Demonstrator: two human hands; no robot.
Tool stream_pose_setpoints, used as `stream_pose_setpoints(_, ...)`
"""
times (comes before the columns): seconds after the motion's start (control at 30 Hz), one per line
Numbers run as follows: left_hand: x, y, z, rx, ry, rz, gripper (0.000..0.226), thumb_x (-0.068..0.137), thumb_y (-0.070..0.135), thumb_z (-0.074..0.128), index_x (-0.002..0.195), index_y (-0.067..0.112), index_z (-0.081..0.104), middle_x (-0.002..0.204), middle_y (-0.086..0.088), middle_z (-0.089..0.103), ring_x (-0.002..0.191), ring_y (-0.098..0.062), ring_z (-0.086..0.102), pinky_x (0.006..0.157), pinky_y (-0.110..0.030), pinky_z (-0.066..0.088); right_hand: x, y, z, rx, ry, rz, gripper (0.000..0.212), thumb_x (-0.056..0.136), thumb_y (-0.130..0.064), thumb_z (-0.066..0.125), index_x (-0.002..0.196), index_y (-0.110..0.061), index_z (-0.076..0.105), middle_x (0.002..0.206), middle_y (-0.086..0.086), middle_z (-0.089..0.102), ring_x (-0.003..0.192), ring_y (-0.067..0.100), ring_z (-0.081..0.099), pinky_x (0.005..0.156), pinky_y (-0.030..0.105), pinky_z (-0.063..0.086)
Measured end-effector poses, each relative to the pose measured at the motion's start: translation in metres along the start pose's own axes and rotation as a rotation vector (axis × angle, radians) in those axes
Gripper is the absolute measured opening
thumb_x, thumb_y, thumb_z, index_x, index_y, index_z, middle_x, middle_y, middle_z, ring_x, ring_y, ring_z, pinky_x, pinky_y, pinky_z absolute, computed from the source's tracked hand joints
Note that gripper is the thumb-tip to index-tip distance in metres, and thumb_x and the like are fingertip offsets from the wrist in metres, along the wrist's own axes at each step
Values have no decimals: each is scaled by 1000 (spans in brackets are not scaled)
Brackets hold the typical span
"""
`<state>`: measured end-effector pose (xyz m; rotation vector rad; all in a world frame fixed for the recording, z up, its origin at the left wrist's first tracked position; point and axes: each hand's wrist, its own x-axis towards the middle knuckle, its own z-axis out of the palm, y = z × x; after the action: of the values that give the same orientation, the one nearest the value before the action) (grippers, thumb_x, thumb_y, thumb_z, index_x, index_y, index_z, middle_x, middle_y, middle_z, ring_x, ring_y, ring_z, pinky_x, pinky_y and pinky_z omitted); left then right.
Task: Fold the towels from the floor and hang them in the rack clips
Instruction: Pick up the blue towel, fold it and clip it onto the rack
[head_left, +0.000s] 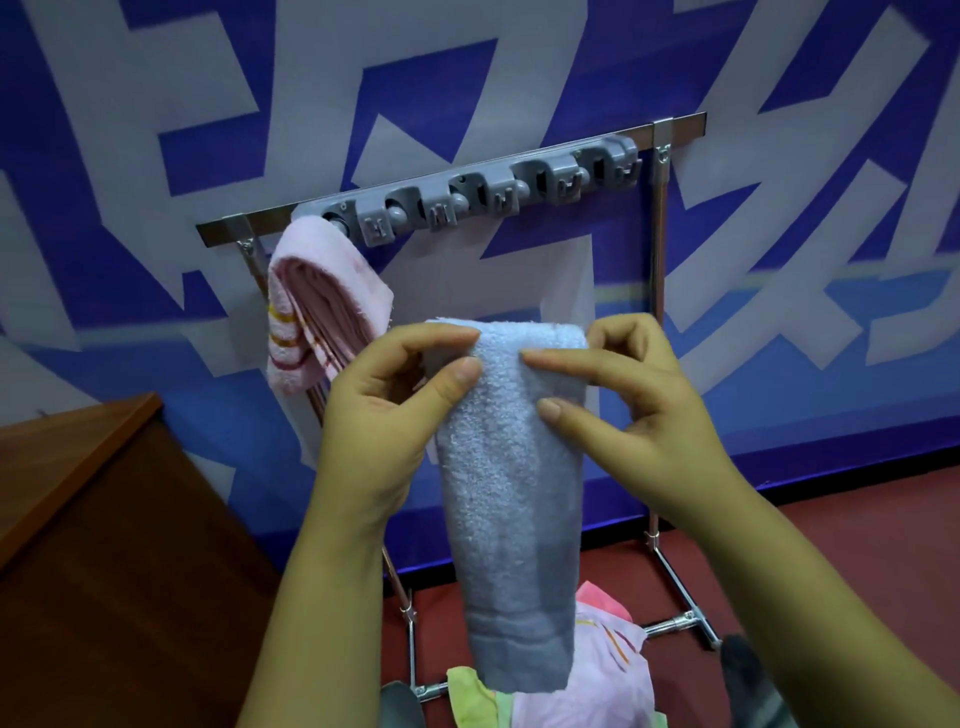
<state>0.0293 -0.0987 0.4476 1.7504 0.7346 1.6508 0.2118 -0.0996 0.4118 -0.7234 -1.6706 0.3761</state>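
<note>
Blue wall (156, 171); pink towel (322, 296) in rack clip (337, 221).

No text, label, brand or number can be read. The blue wall (156, 130) behind the rack (467, 200) bears large pale grey strokes, parts of oversized characters cut off at the edges and not legible.

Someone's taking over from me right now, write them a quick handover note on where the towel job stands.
Left hand and right hand both pinch the top fold of the blue towel, which hangs folded in front of the rack.
Done: the pink towel hangs in the leftmost clip of the grey clip bar.
Left: clip the blue towel into a free clip, then fold and hang the towels on the floor.
</note>
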Motion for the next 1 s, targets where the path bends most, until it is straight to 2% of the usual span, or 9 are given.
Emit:
stream_pose_setpoints(0.07, 0, 0, 0, -12, -7, 0, 19, 69, 20, 70, 83, 33, 74, 89, 10, 72, 89, -8, 65, 77, -23, 52, 2, 1, -2, 44, -49, 59, 42, 73, -37, 67, 114, -41, 61, 125, -8, 37, 121, 1, 39, 104, 14, 31)
stream_pose_setpoints(0.13, 1, 0, 1, -32, -17, -9, 19, 69, 20, 70, 83, 33, 73, 90, 9, 71, 89, -9, 65, 77, -25, 53, 5, -3, -5, 237, -171, 152, 38, 70, -35, 70, 107, -42, 66, 141, -10, 34, 134, 1, 32, 108, 20, 33)
stream_pose_setpoints(0.23, 3, -2, 2, -34, -18, -22, 20, 69, 20, 70, 83, 34, 73, 88, 11, 71, 88, -7, 64, 75, -22, 51, 8, -8, -7, 465, -268, 225, 33, 73, -14, 72, 101, -32, 72, 124, -1, 57, 122, 9, 53, 95, 22, 46)
stream_pose_setpoints(0.3, 5, -2, 1, -33, -10, -25, 20, 69, 20, 71, 83, 34, 73, 88, 13, 70, 88, -6, 63, 76, -21, 50, 11, -10, -6, 419, -256, 220, 34, 73, -8, 70, 95, -33, 74, 108, -1, 63, 108, 8, 62, 89, 20, 48)
stream_pose_setpoints(0.43, 10, -5, -1, -26, 31, -54, 25, 72, 9, 70, 80, 33, 73, 85, 10, 70, 86, -7, 63, 75, -21, 51, 15, -14, 0, 290, -185, 242, 32, 77, 1, 70, 86, -29, 76, 87, -20, 64, 89, -2, 63, 81, 15, 50)
stream_pose_setpoints(0.67, 22, -21, -8, 67, 104, -182, 25, 83, 3, 65, 89, 27, 70, 90, 8, 66, 89, -7, 60, 79, -24, 50, 39, -23, 13, 45, -150, 297, 24, 81, -8, 69, 96, -26, 72, 96, -12, 65, 90, -8, 59, 79, 6, 46)
stream_pose_setpoints(0.8, 29, -31, -16, 242, 107, -234, 25, 86, 17, 65, 96, 41, 68, 125, 5, 57, 121, -10, 50, 100, -34, 43, 66, -23, 25, 4, -137, 383, 22, 82, -11, 68, 104, -17, 72, 91, -15, 63, 81, -8, 59, 81, 10, 48)
stream_pose_setpoints(0.9, 34, -36, -16, 375, 154, -217, 25, 86, 20, 65, 94, 44, 63, 132, 4, 48, 125, -9, 44, 97, -20, 38, 89, -17, 32, -9, -149, 434, 23, 86, -15, 64, 108, -17, 70, 97, -9, 63, 88, 2, 60, 82, 19, 49)
stream_pose_setpoints(1.0, 37, -41, -12, 441, 127, -219, 26, 87, 20, 64, 98, 42, 56, 128, 6, 45, 120, -6, 44, 94, -11, 37, 115, -12, 39, 28, -148, 469, 21, 88, -19, 61, 106, -17, 70, 87, -4, 67, 73, 4, 56, 73, 23, 47)
